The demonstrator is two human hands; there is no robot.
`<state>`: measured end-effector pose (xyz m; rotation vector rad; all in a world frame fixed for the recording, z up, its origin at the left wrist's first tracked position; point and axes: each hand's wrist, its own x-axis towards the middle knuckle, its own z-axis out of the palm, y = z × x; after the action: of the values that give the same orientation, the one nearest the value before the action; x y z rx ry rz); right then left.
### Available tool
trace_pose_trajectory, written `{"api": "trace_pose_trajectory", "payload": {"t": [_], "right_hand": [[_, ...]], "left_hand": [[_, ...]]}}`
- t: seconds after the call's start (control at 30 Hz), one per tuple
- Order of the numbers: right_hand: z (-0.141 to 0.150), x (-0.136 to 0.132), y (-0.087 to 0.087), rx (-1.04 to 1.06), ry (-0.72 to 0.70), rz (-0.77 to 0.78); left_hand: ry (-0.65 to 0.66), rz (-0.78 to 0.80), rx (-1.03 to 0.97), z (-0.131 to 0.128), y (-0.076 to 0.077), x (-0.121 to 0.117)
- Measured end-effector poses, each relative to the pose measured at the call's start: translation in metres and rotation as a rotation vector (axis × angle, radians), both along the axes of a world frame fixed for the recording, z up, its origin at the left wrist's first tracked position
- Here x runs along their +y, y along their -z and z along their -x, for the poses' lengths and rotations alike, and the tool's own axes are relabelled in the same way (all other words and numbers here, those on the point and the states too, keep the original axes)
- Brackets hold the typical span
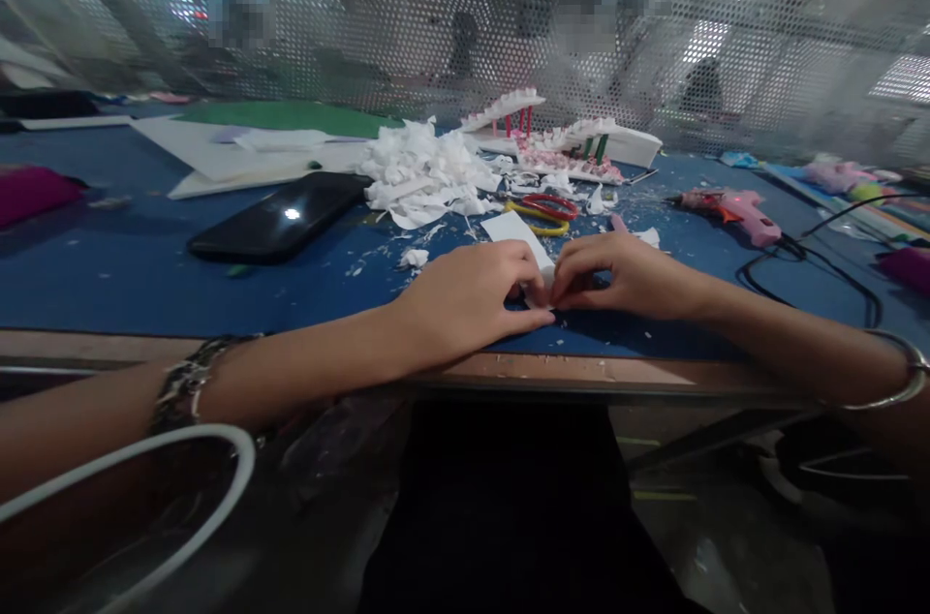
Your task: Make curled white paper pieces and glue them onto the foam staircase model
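Note:
Between my two hands a white strip of paper (517,236) slants across the blue tabletop near its front edge. My left hand (472,299) pinches the strip's near end, thumb low and fingers curled. From the other side my right hand (617,275) grips the same end, fingertips meeting those of the left. The fingers hide the pinched end. Just beyond the strip lie scissors with red and yellow handles (548,212). A small scrap of crumpled paper (414,258) rests left of the strip.
A heap of torn white paper (432,170) stands behind, beside a black phone (280,219). Farther back is a white model with red and green posts (567,144). A pink glue gun (741,212) with a black cord (806,251) lies right. Perforated metal mesh (407,33) rises behind the table.

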<state>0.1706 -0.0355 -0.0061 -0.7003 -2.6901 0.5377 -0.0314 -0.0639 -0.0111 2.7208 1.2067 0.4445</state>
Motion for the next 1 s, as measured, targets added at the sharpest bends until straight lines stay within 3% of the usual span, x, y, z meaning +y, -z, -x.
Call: {"api": "trace_pose_trajectory", "payload": {"t": [0.4,0.7,1.0], "right_hand": [[0.003,-0.005,-0.003,-0.078,0.098,-0.023],[0.008,-0.003,-0.002,-0.126,0.153,-0.031],[0.010,-0.002,-0.003,-0.134,0.194,0.041]], "left_hand": [[-0.030,-0.019,-0.031,-0.002,0.003,0.000],[0.007,0.085,-0.115,0.001,0.002,0.010],[0.163,-0.123,0.108,0.009,-0.004,0.006]]}}
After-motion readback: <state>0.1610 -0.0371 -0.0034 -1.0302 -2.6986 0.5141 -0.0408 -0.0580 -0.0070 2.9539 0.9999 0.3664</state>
